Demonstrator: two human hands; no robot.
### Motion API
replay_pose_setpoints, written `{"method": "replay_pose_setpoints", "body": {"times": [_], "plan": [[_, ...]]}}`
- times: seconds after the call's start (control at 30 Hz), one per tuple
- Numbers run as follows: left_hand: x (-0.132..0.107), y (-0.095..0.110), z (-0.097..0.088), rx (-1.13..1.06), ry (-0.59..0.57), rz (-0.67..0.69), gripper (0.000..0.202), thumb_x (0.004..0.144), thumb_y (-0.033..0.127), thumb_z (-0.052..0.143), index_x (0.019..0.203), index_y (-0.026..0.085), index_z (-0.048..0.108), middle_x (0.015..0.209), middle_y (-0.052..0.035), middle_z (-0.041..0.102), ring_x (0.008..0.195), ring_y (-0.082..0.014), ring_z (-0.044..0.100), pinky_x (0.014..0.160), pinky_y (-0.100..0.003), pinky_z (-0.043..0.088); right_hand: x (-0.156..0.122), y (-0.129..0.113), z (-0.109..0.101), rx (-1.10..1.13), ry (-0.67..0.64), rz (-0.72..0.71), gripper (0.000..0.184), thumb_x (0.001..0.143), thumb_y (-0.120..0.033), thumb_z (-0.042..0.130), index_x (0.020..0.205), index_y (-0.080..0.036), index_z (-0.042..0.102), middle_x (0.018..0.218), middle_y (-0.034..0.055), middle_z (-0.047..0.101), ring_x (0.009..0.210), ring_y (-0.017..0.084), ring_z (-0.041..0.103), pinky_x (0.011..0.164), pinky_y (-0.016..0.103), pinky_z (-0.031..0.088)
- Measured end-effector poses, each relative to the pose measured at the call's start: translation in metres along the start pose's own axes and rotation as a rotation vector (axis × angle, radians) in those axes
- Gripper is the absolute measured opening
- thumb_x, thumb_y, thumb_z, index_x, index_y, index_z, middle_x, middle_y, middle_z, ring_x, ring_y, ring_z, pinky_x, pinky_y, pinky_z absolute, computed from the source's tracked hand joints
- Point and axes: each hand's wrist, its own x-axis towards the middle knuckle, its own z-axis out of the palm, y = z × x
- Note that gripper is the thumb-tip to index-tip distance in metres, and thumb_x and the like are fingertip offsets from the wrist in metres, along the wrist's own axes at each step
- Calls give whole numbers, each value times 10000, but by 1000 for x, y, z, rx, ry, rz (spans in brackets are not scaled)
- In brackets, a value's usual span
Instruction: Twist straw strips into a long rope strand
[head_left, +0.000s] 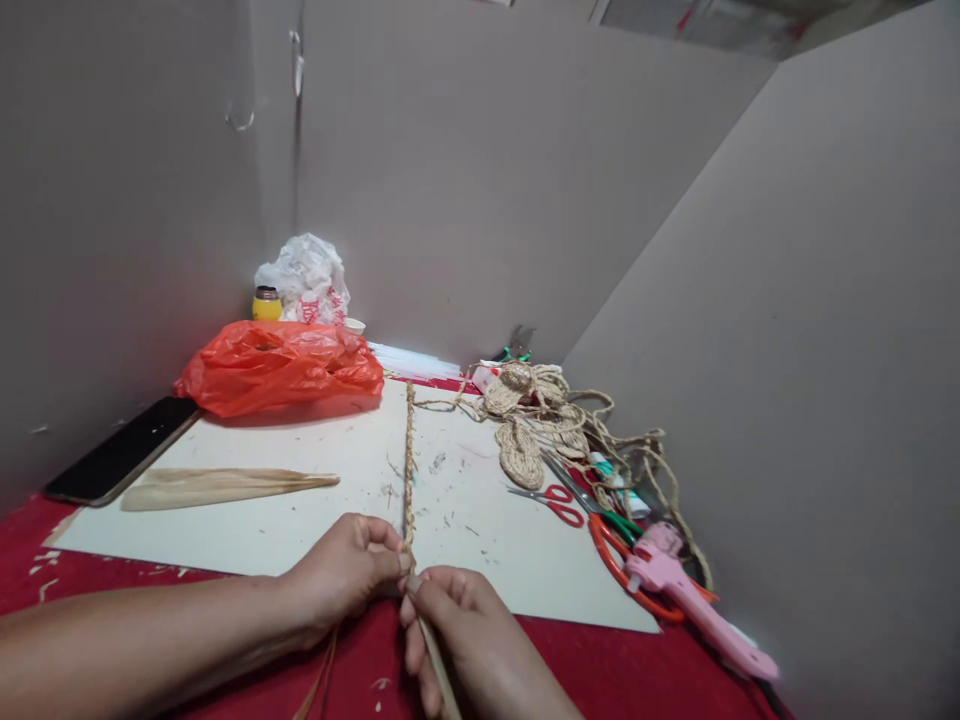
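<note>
A narrow braid of dried husk (409, 460) runs straight up the white board (465, 540), away from me. At its near end, my left hand (356, 565) is closed, thumb and fingers pinching the braid. Beside it, my right hand (469, 615) pinches a flat pale husk strip (437, 665) that trails down towards me. Thin brownish strands (322, 675) hang below my left hand. The fingertips of both hands nearly meet and hide the spot where strip and braid join. Left of the braid lies a loose dried husk leaf (225, 488).
A phone (124, 450) and an orange-red plastic bag (285, 370) lie at left. Coiled braided pieces (521, 455), small red scissors (555, 500), larger orange-handled scissors (611, 545) and a pink glue gun (697, 600) crowd the right side. Grey panels (465, 180) enclose the red-covered table.
</note>
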Motion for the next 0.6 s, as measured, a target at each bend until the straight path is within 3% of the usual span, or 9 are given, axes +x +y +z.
{"method": "replay_pose_setpoints", "body": {"times": [0.1, 0.23, 0.33, 0.43, 0.5, 0.6], "plan": [[-2, 1, 0, 26, -21, -34, 235, 611, 314, 667, 681, 150, 513, 500, 34, 554, 447, -71, 437, 479, -206, 274, -3, 7, 9, -251, 118, -58, 359, 814, -515, 392, 725, -177, 476, 511, 16, 580, 336, 111, 480, 326, 194, 311], [-3, 2, 0, 82, -10, -73, 286, 628, 383, 666, 693, 152, 510, 472, 72, 482, 396, -39, 312, 428, -205, 179, -8, 7, 10, -946, 282, -388, 268, 872, -287, 380, 751, -153, 578, 667, 106, 669, 558, 191, 626, 475, 244, 375], [-4, 2, 0, 84, -12, -71, 310, 628, 410, 667, 708, 152, 516, 474, 74, 474, 396, -39, 299, 424, -207, 166, -9, 4, 10, -1382, 323, -473, 246, 843, -147, 388, 888, -123, 629, 733, 148, 696, 608, 239, 655, 488, 275, 344], [-5, 2, -1, 90, -23, -59, 300, 623, 388, 684, 707, 138, 541, 483, 59, 502, 405, -40, 328, 437, -200, 203, -7, 4, 13, -1577, 313, -513, 263, 796, -66, 414, 944, -99, 629, 726, 154, 697, 548, 243, 647, 436, 290, 287], [-5, 1, -1, 42, -43, -34, 278, 603, 335, 706, 704, 126, 553, 555, 12, 587, 473, -61, 443, 495, -196, 293, -5, 7, 16, -1649, 304, -564, 285, 749, -21, 437, 942, -91, 636, 744, 167, 697, 521, 242, 636, 414, 297, 252], [-5, 2, -1, -36, -63, -40, 278, 578, 281, 720, 740, 118, 564, 681, -61, 673, 593, -109, 560, 587, -211, 371, -10, 13, 15, -1670, 159, -662, 222, 702, -32, 513, 851, -100, 663, 705, 163, 694, 485, 231, 606, 391, 294, 208]]}}
